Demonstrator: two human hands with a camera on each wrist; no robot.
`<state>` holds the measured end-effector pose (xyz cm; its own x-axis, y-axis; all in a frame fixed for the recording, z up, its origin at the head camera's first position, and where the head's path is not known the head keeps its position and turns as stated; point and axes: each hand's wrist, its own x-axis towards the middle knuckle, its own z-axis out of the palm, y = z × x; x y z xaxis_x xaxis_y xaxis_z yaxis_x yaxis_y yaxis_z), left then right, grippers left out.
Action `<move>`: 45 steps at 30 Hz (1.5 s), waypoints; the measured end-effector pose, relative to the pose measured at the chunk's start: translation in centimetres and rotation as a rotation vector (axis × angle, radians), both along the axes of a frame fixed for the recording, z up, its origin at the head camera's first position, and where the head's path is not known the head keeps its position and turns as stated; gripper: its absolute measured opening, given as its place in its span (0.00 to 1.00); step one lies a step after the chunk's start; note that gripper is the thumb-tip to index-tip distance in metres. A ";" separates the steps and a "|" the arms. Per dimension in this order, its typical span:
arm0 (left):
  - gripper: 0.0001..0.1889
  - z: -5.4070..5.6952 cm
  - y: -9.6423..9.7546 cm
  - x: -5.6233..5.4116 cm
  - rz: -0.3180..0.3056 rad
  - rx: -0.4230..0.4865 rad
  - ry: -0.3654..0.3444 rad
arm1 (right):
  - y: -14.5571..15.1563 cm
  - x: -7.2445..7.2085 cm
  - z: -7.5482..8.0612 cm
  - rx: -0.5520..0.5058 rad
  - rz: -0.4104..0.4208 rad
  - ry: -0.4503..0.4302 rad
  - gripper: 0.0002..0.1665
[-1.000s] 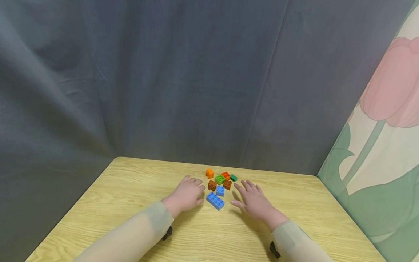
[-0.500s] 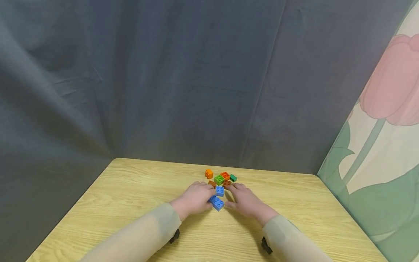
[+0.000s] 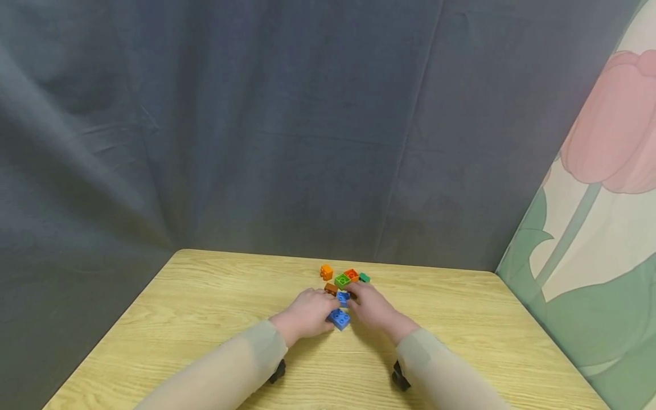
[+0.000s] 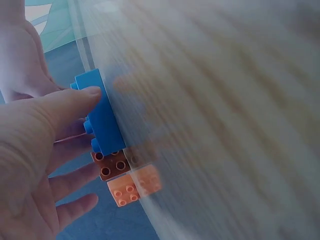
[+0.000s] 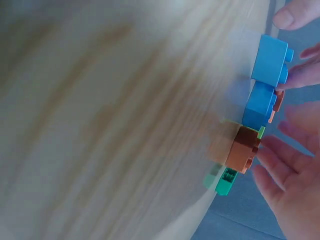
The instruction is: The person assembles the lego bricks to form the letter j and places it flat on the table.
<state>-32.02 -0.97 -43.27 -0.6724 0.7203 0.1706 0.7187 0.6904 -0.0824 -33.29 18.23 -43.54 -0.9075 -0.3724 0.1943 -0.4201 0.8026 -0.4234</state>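
My left hand point(image 3: 307, 313) grips a long blue building brick point(image 3: 340, 320), its thumb lying along the brick's near side in the left wrist view. Just behind stands a smaller blue brick point(image 3: 343, 298), between the two hands. My right hand point(image 3: 372, 307) reaches over from the right, fingers loosely extended above a brown brick point(image 5: 241, 150), which it mostly hides in the head view. The right wrist view has those fingertips right beside the brown brick's studs. Another brown brick point(image 3: 331, 289) sits beyond the left fingertips.
Behind these lie a light green brick point(image 3: 341, 281), a red-orange brick point(image 3: 351, 275), a dark green brick point(image 3: 364, 278) and an orange brick point(image 3: 326, 272). The wooden table point(image 3: 215, 307) ends at a dark grey curtain point(image 3: 287, 142); a flower-patterned cloth point(image 3: 605, 228) hangs on the right.
Both hands have moved inward to the bricks. The left has taken hold of the long blue brick; the right has come over the right-hand brown brick.
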 end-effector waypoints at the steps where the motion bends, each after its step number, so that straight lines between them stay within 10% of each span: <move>1: 0.18 0.0 0.0 -0.1 -0.002 0.003 0.000 | -0.1 -0.2 0.0 0.001 -0.010 0.008 0.17; 45: 0.07 -0.2 0.5 -1.0 0.059 0.027 -0.013 | -1.1 -1.4 0.0 -0.042 -0.071 -0.044 0.17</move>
<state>-33.04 -0.43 -43.52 -0.7159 0.6744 0.1808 0.6774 0.7336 -0.0543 -34.73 17.09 -43.52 -0.9395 -0.2990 0.1673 -0.3425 0.8111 -0.4740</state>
